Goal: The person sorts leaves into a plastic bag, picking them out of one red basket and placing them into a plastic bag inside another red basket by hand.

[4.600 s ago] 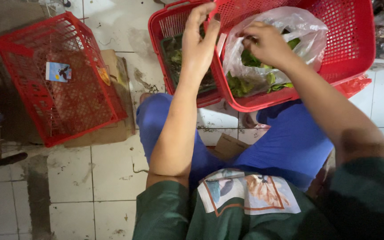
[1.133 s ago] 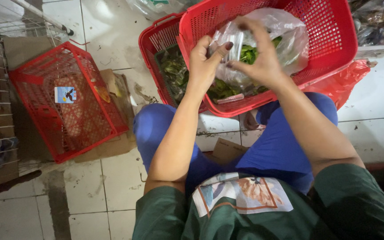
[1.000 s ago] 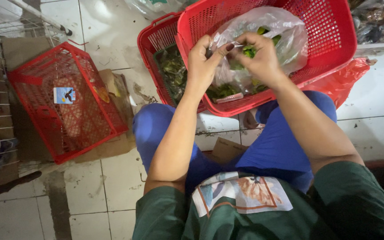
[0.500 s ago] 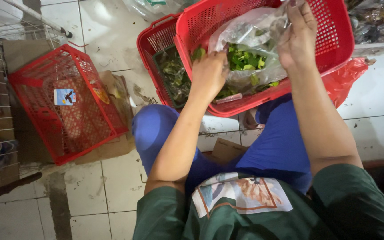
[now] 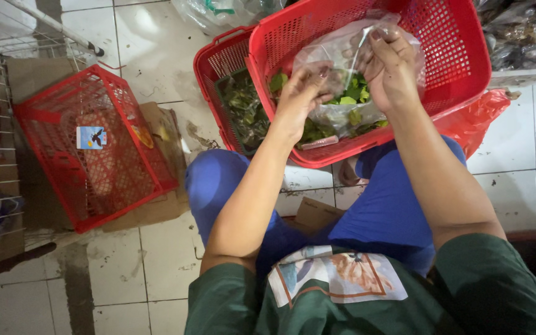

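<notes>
Both hands work a clear plastic bag (image 5: 348,74) of green leaves (image 5: 350,93) inside the near red basket (image 5: 460,68): the left hand (image 5: 299,93) pinches its near edge, the right hand (image 5: 389,71) grips the mouth. The step looks like bagging greens; closing it would need both hands gathering the mouth. The basket's walls crowd both wrists. A second red basket (image 5: 218,62) sits just behind; an overturned red crate (image 5: 94,149) stands well apart.
</notes>
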